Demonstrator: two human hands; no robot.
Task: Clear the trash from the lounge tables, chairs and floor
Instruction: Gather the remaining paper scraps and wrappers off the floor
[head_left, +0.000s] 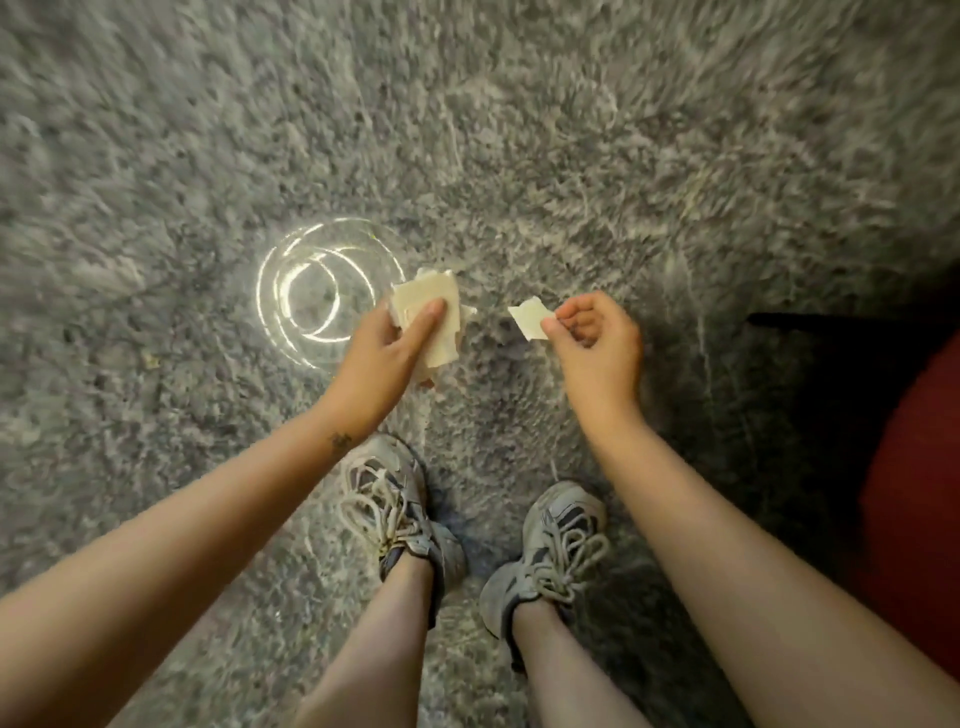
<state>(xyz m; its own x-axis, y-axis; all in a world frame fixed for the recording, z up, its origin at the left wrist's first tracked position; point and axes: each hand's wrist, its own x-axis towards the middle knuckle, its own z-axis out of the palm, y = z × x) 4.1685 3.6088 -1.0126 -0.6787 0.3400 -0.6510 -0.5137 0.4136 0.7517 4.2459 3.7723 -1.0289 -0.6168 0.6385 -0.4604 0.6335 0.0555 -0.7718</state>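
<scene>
My left hand (387, 353) grips a wad of pale paper scraps (436, 322), thumb pressed across the top sheet. My right hand (597, 338) pinches a small torn paper scrap (527, 322) between thumb and forefinger, a short gap to the right of the wad. Both hands hover above a shaggy grey carpet (519, 130). A clear glass bowl (322, 291) lies on the carpet just left of my left hand, its right rim partly hidden by the wad.
My two feet in grey laced sneakers (395, 509) stand on the carpet below the hands. A dark red seat (914, 493) with a black leg fills the right edge. A tiny scrap (150, 358) lies on the carpet to the left.
</scene>
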